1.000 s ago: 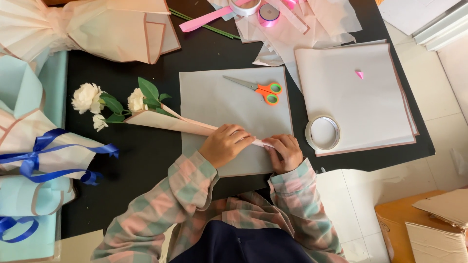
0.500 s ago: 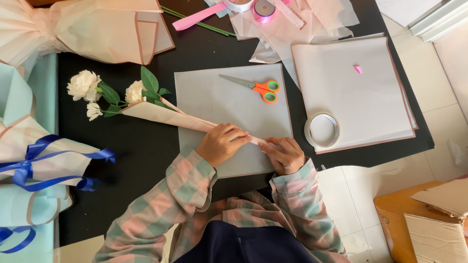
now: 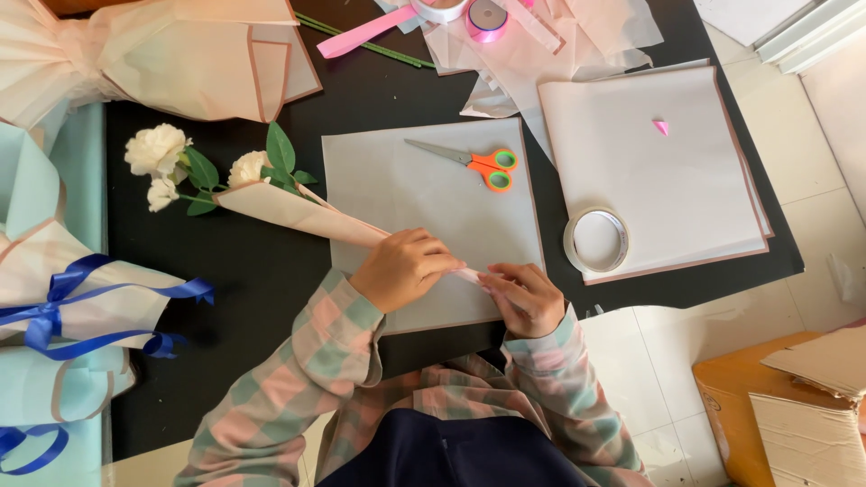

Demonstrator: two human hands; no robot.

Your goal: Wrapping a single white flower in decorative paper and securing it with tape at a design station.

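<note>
We hold a slim cone of pale pink wrapping paper (image 3: 298,212) that lies slantwise across the black table (image 3: 262,298), its wide mouth up and to the left, where white flowers (image 3: 158,149) and green leaves (image 3: 280,149) spill out, its narrow tail running down toward us. Our left hand (image 3: 401,268) is curled over the cone's lower part, fingers bent and closed around the paper, wrist coming in from a pink-and-green checked sleeve (image 3: 307,352). Our right hand (image 3: 523,293) meets it at the very tip, fingers pinched narrowly on the thin end of the wrap; the two hands almost touch. Both rest on a grey sheet of paper (image 3: 424,203) spread flat under the tail.

On that sheet's upper part lie scissors with orange handles (image 3: 474,162), blades pointing left. Just to the right sits a roll of clear tape (image 3: 595,240), overlapping the lower left corner of a square stack of white sheets with a brownish edge (image 3: 658,180); a tiny pink scrap (image 3: 661,127) lies on it. Above, near the far edge, we see crumpled pale tissue (image 3: 559,36), a purple ribbon spool (image 3: 487,18) and a pink strip (image 3: 365,34).

At far left are wrapped bundles tied with blue ribbon (image 3: 90,302), and a large peach paper bouquet wrap (image 3: 180,54) at top left. Brown cardboard boxes (image 3: 794,406) stand on the tiled floor at lower right.
</note>
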